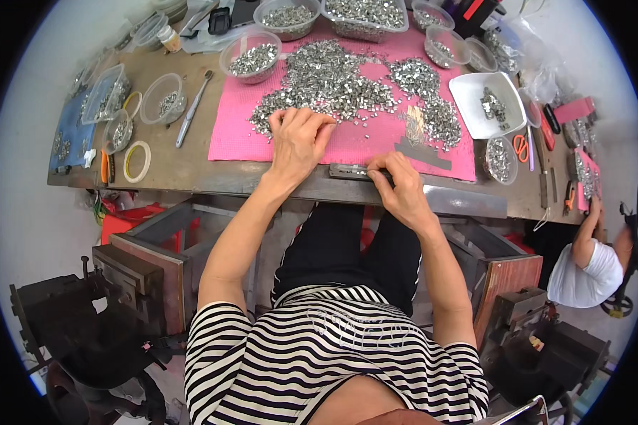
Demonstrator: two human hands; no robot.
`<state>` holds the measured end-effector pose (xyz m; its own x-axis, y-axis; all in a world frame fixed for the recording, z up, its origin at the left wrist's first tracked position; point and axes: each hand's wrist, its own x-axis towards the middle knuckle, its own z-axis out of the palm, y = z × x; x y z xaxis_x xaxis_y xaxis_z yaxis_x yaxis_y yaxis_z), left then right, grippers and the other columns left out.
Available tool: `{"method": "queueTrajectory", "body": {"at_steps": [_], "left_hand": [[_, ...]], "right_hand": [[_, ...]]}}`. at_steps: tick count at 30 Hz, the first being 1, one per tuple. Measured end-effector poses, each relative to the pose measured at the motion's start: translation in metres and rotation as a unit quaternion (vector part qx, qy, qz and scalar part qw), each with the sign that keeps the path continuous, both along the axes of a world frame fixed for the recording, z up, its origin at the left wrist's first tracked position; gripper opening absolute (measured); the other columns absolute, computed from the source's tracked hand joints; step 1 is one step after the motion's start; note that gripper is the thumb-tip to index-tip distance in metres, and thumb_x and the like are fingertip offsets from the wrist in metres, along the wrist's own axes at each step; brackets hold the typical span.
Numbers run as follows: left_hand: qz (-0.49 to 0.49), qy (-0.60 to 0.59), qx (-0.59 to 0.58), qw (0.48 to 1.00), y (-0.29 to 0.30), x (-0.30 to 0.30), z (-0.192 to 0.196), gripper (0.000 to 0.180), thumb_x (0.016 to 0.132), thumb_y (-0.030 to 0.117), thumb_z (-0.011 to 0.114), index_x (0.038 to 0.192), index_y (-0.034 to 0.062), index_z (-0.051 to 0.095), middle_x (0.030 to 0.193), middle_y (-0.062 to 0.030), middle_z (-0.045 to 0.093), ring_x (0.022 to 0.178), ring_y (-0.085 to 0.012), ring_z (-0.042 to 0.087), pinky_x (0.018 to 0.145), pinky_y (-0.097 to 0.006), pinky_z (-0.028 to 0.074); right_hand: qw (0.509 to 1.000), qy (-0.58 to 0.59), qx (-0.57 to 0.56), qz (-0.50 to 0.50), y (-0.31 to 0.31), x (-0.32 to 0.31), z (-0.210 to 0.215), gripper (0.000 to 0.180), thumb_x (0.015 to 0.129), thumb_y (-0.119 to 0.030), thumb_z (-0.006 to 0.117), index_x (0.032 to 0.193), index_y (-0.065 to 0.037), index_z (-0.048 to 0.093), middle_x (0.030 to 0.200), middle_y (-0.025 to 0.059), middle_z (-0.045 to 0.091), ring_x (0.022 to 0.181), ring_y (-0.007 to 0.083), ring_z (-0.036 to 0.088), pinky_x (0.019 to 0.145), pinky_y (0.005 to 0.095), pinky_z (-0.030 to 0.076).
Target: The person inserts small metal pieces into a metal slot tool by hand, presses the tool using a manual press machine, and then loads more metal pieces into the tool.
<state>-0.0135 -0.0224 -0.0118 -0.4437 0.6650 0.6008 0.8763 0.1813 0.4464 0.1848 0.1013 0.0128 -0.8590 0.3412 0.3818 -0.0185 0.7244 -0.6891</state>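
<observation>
A wide heap of small shiny metal pieces [326,74] lies loose on the pink mat [237,142]. My left hand [298,145] is at the heap's near edge, fingers bent and drawn together; whatever they pinch is hidden. At the table's front edge lies a narrow dark metal bar-shaped holder [342,171] with a few bright pieces along its top. Its right end is under my right hand [402,185], whose thumb and forefinger close over it; what lies between them is too small to make out.
Clear tubs [252,57] of metal pieces stand along the back. A white tray [468,117] with darker pieces sits right, near orange scissors [521,147]. Left are tape rings [136,161] and a toothbrush-like tool [194,110]. Another person [587,273] works at far right.
</observation>
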Motion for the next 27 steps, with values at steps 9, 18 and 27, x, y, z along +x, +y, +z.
{"method": "queueTrajectory", "body": {"at_steps": [9, 18, 27], "left_hand": [[0.023, 0.001, 0.001, 1.0, 0.003, -0.005, -0.006, 0.006, 0.086, 0.017, 0.076, 0.09, 0.0132, 0.074, 0.087, -0.0005, 0.064, 0.091, -0.0221, 0.058, 0.094, -0.045, 0.034], [0.036, 0.027, 0.029, 0.999, 0.015, -0.019, -0.005, 0.007, 0.087, 0.016, 0.075, 0.093, 0.0138, 0.073, 0.087, -0.0014, 0.062, 0.09, -0.0233, 0.058, 0.093, -0.046, 0.035], [0.072, 0.057, -0.061, 0.994, 0.04, -0.059, -0.005, 0.026, 0.085, 0.018, 0.074, 0.109, 0.0101, 0.072, 0.096, -0.0102, 0.06, 0.097, -0.0303, 0.057, 0.084, -0.044, 0.043]], "right_hand": [[0.984, 0.065, 0.166, -0.028, -0.008, 0.0, -0.012, 0.014, 0.083, 0.0, 0.073, 0.093, -0.003, 0.063, 0.091, 0.0089, 0.065, 0.085, 0.0291, 0.061, 0.078, 0.0404, 0.045], [0.986, 0.033, 0.158, -0.033, 0.016, -0.053, -0.001, 0.012, 0.087, -0.003, 0.071, 0.098, -0.004, 0.072, 0.084, 0.0101, 0.062, 0.079, 0.0304, 0.061, 0.075, 0.0414, 0.047], [0.952, -0.016, 0.301, -0.058, 0.014, -0.099, -0.024, 0.011, 0.082, -0.011, 0.075, 0.092, -0.006, 0.072, 0.083, 0.0084, 0.062, 0.085, 0.029, 0.062, 0.081, 0.0416, 0.047]]}}
